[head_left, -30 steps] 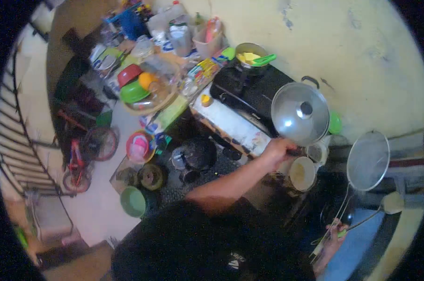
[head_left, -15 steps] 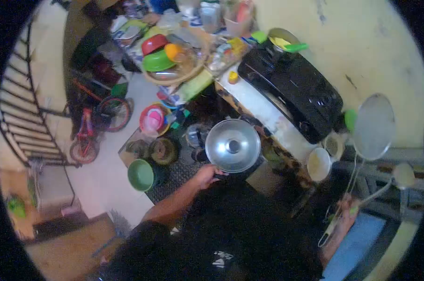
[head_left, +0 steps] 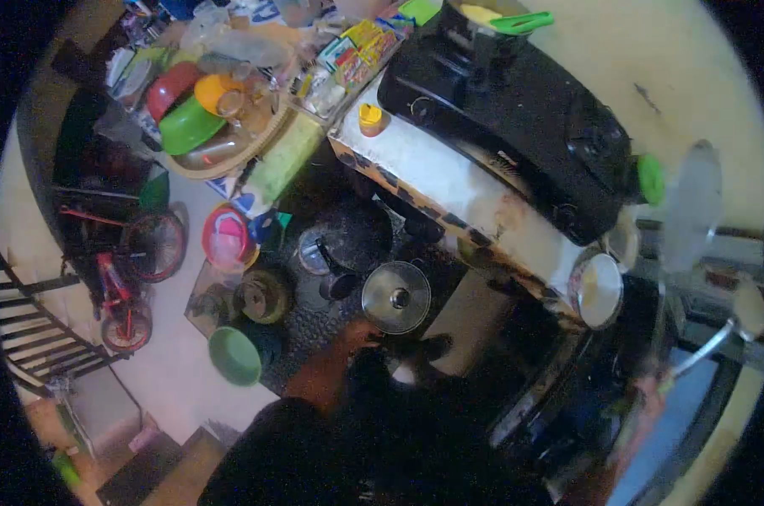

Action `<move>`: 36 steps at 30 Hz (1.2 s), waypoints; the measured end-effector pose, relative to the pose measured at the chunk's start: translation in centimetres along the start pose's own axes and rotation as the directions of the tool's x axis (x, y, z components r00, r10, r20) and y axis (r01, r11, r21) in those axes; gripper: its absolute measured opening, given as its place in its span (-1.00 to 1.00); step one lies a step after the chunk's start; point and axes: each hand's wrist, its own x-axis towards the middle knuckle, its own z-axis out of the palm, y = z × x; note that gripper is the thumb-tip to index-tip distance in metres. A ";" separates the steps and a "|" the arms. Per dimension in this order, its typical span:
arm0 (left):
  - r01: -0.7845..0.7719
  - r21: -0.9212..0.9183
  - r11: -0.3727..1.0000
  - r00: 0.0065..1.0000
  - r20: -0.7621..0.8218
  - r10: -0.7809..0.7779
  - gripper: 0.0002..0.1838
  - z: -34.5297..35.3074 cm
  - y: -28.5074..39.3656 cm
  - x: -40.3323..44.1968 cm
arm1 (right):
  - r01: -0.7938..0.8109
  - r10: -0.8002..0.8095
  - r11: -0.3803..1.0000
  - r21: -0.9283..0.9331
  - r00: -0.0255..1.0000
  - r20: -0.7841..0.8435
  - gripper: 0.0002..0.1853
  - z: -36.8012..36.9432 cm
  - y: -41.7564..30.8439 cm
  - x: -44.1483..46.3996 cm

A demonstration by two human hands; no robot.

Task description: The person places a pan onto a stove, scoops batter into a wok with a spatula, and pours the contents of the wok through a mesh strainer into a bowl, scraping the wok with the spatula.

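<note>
Low over the dark floor, my left hand (head_left: 357,336) is closed at the near side of a round pan with a glass lid (head_left: 382,305). The grip point itself is dim. On the right, my right hand (head_left: 648,396), smeared by motion, is closed around the handles of a round mesh strainer (head_left: 694,207) and a long-handled turner (head_left: 749,310). A black stove (head_left: 517,126) stands on the white counter (head_left: 433,169). At its far end is a pot (head_left: 462,21) with yellow contents and a green-handled utensil (head_left: 524,23).
A white bowl (head_left: 599,291) sits at the counter's right end. Colourful bowls fill a basket (head_left: 268,156) at upper left. On the floor are a green tub (head_left: 234,356), a pink container (head_left: 228,240) and dark pots (head_left: 264,295). A red bicycle (head_left: 116,287) stands farther left.
The lidded pan has left the stove, come down toward the floor with my left hand, and now looks smaller and lower. My right hand still has the strainer and turner. The view has shifted.
</note>
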 end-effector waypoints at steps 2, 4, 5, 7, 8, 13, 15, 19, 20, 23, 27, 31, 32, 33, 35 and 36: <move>-0.206 0.334 0.920 0.978 0.104 0.181 -0.51 -0.6 -5.2 4.0 | 0.001 -0.003 0.989 0.147 1.000 0.013 -0.55 -2.6 1.3 0.3; -0.265 0.749 0.607 0.958 0.132 0.255 -0.45 -0.4 -7.0 8.8 | -0.023 -0.013 0.939 0.342 0.995 0.104 -0.60 -4.9 1.6 1.2; -0.257 0.734 0.629 0.957 0.103 0.270 -0.46 -0.3 -9.5 11.3 | -0.091 -0.008 0.884 0.458 0.978 0.210 -0.62 -6.8 1.3 1.7; -0.247 0.703 0.666 0.955 0.061 0.290 -0.47 -0.3 -15.3 16.6 | -0.272 -0.007 0.781 0.562 0.896 0.444 -0.64 -8.5 0.7 3.5; -0.195 0.726 0.659 0.972 0.051 0.230 -0.47 -0.4 -17.3 18.5 | -0.383 -0.013 0.740 0.553 0.814 0.581 -0.65 -8.4 0.1 4.4; -0.134 0.645 0.752 0.986 0.164 0.035 -0.43 -3.2 -21.9 26.3 | -0.389 0.053 0.580 0.716 0.895 0.443 -0.74 -3.2 -0.1 4.1; -0.350 0.692 0.631 0.899 0.058 0.435 -0.47 -3.2 -27.5 29.4 | -0.101 0.021 0.704 0.703 0.992 0.121 -0.66 -7.9 1.2 4.2; -0.341 0.604 0.720 0.815 -0.191 0.547 -0.52 -3.4 -35.0 33.2 | -0.069 0.009 0.719 0.692 0.996 0.091 -0.50 -14.6 2.8 4.8; -0.273 0.173 0.946 0.942 -0.153 0.300 -0.50 -4.4 -37.0 34.8 | -0.190 0.026 0.665 0.722 0.972 0.232 -0.47 -14.8 3.2 5.1; -0.145 0.242 0.959 0.951 -0.232 0.203 -0.51 -4.7 -34.1 33.1 | -0.403 0.041 0.551 0.731 0.888 0.458 -0.40 -14.6 3.5 5.4; 0.003 0.248 0.969 0.936 -0.341 0.085 -0.51 -4.7 -30.8 31.6 | -0.271 0.068 0.620 0.736 0.953 0.294 -0.42 -13.2 4.0 6.5; 0.186 0.208 0.960 0.849 -0.527 -0.051 -0.50 -4.6 -28.1 29.3 | -0.221 0.070 0.664 0.715 0.970 0.234 -0.44 -12.2 4.3 6.9; 0.237 0.188 0.953 0.805 -0.587 -0.084 -0.50 -5.0 -27.4 28.1 | -0.218 0.071 0.673 0.707 0.970 0.232 -0.45 -11.8 4.5 7.2; 0.285 0.161 0.945 0.731 -0.674 -0.106 -0.50 -5.4 -27.0 26.3 | -0.207 0.068 0.682 0.701 0.973 0.222 -0.45 -11.7 4.4 7.1; 0.346 0.098 0.933 0.559 -0.820 -0.121 -0.49 -8.0 -25.2 22.5 | -0.200 0.069 0.696 0.690 0.975 0.213 -0.46 -11.3 4.6 7.6; 0.343 0.074 0.936 0.471 -0.876 -0.103 -0.49 -10.1 -24.1 20.1 | -0.195 0.067 0.700 0.687 0.976 0.209 -0.46 -11.2 4.8 7.7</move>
